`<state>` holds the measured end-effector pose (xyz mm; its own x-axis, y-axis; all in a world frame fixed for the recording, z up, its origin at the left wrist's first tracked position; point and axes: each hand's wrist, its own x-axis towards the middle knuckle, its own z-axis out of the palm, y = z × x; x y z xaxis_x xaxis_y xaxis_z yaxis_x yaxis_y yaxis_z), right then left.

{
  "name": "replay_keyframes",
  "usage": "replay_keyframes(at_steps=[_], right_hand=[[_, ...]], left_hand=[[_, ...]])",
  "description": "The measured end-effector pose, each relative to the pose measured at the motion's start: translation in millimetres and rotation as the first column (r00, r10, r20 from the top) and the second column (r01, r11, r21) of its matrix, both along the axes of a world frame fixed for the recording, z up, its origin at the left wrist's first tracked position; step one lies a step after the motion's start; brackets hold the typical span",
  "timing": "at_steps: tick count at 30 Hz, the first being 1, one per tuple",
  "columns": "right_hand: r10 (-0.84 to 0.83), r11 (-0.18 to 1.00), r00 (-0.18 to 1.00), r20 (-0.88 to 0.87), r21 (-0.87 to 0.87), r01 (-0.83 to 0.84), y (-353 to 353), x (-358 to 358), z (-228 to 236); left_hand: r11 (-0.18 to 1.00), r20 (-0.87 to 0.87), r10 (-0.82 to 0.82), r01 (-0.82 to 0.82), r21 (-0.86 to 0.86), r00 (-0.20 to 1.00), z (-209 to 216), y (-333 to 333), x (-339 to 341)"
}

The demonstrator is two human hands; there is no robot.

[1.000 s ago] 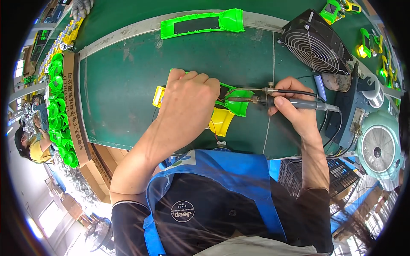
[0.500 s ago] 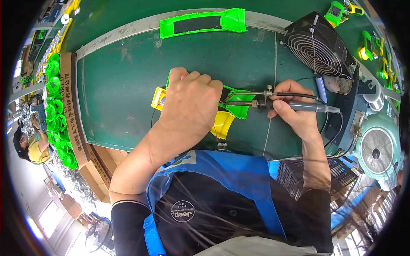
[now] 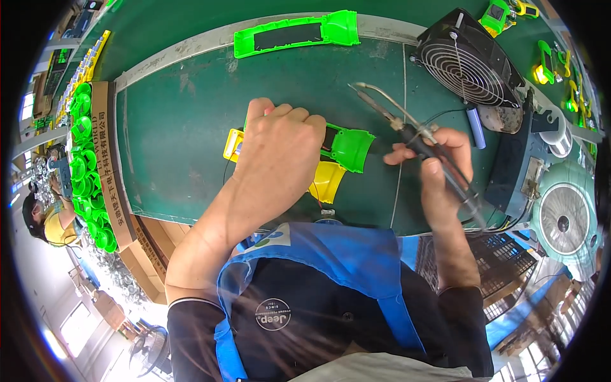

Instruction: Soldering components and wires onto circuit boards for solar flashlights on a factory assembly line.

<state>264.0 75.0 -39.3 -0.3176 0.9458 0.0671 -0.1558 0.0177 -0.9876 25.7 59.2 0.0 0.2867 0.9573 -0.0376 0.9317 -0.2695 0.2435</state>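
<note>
L hand [image 3: 283, 141] curled over green housing [image 3: 351, 149] at ctr of frame, I can't tell its grip, R hand [image 3: 437, 184] closed on soldering iron [image 3: 414, 139], ctr right, tip apart from housing

A hand could pass over the green tabletop [image 3: 175, 143] between the cardboard box [image 3: 105, 153] and the left hand [image 3: 283, 143], but the soldering iron [image 3: 412, 137] in the right hand [image 3: 439, 181] and the black fan [image 3: 470, 69] beyond it crowd the right.
</note>
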Motion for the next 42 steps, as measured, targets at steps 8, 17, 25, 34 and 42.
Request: replay_keyframes(at_steps=[8,17,25,34,42], right_hand=[[0.113,0.963,0.994,-0.013,0.248,-0.106,-13,-24,-26],[-0.080,0.992,0.996,0.030,0.097,0.077,-19,11,-17],[-0.122,0.989,0.992,0.020,0.088,0.119,-21,10,-25],[-0.155,0.981,0.988,-0.020,0.112,0.156,-20,10,-30],[-0.197,0.974,0.980,0.003,0.112,0.195,-20,8,-24]], left_hand=[[1.000,-0.025,0.003,-0.003,-0.006,1.000,1,1,1],[0.999,-0.021,0.041,-0.041,-0.016,0.999,1,-5,1],[0.999,0.014,0.039,-0.039,0.011,0.999,0,-9,0],[0.950,0.049,0.117,-0.126,0.286,0.992,29,-25,-33],[0.904,0.502,0.425,-0.380,-0.195,0.753,-1,-123,-72]])
